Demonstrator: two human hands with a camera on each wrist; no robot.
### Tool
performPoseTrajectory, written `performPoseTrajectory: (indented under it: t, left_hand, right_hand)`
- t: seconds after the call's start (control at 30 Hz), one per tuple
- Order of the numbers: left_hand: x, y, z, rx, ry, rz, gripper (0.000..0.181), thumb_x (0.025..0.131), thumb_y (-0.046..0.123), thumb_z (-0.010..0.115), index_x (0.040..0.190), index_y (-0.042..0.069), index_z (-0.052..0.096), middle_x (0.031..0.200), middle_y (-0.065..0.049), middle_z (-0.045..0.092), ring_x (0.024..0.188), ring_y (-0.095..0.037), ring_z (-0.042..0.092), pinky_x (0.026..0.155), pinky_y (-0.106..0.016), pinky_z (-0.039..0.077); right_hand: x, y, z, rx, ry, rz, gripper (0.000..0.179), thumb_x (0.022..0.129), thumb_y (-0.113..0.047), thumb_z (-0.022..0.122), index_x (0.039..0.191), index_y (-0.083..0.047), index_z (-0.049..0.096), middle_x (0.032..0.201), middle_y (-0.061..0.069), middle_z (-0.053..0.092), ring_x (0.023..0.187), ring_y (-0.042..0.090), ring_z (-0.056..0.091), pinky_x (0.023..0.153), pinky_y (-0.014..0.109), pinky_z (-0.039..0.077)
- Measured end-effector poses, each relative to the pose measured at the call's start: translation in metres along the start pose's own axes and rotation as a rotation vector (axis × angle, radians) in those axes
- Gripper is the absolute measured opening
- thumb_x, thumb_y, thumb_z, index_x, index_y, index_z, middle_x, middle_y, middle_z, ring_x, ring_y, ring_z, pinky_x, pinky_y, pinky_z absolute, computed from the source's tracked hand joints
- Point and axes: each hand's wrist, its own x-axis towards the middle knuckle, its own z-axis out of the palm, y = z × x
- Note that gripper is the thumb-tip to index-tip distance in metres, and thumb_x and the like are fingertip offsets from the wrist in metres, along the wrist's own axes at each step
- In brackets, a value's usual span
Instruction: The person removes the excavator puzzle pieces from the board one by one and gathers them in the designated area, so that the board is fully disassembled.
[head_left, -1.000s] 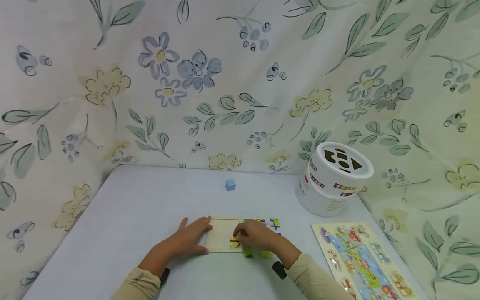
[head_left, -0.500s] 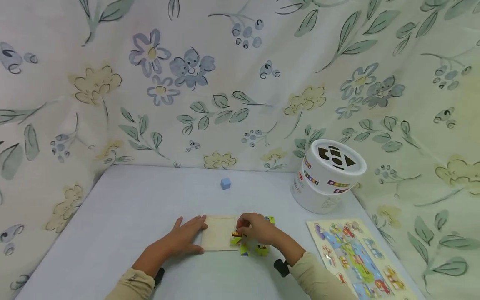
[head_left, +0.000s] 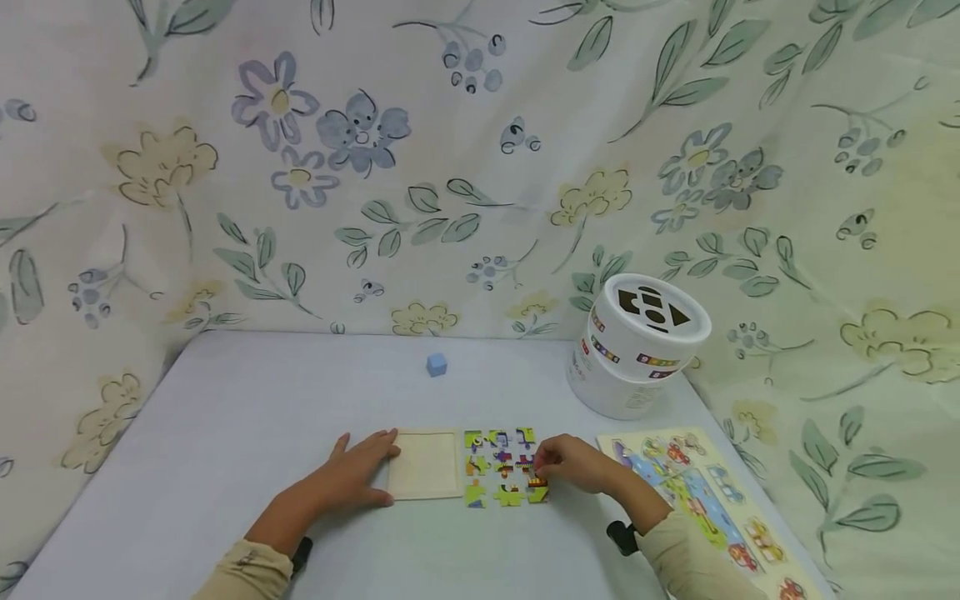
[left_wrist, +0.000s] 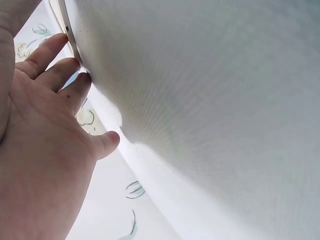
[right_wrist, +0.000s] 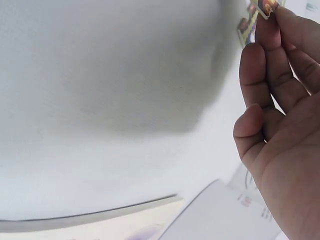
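Note:
A shallow wooden puzzle tray (head_left: 424,467) lies on the table with its pale bare floor showing. Fingers of my left hand (head_left: 350,473) touch its left edge, the thumb spread apart; in the left wrist view those fingers (left_wrist: 75,92) are fairly straight against the tray's side. Right of the tray, colourful jigsaw pieces (head_left: 508,497) lie in loose rows with small gaps. At their right side my right hand (head_left: 583,467) pinches a jigsaw piece (right_wrist: 265,7) between thumb and forefinger. That piece (head_left: 537,493) appears at the group's lower right corner; whether it touches the table I cannot tell.
A white lidded bucket (head_left: 637,350) with shape cutouts in its lid stands at the back right. In front of it lies a printed puzzle board (head_left: 712,500). A small blue cube (head_left: 437,364) sits toward the back. Floral cloth (head_left: 450,167) hangs behind the table.
My right hand has carried the jigsaw piece rightward, from the tray's lower right corner to the right side of the loose pieces. My left hand stays at the tray. The head view has shifted slightly.

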Motion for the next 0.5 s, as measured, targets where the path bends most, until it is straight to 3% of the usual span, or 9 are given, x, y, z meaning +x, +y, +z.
performPoseTrajectory:
  t: [0.5]
  left_hand:
    - [-0.0009,-0.0049,0.0039,-0.012,-0.003,0.017,0.066,0.075,0.029,0.083,0.130,0.006,0.054,0.155,-0.017,0.033,0.144,-0.037,0.028,0.111,-0.068,0.003]
  right_hand:
    - [-0.0008,0.0030,0.0071,-0.002,0.002,0.023,0.005,0.093,-0.015,0.064,0.095,-0.010,0.065,0.087,-0.003,0.063,0.083,0.014,0.054,0.075,0.031,0.047]
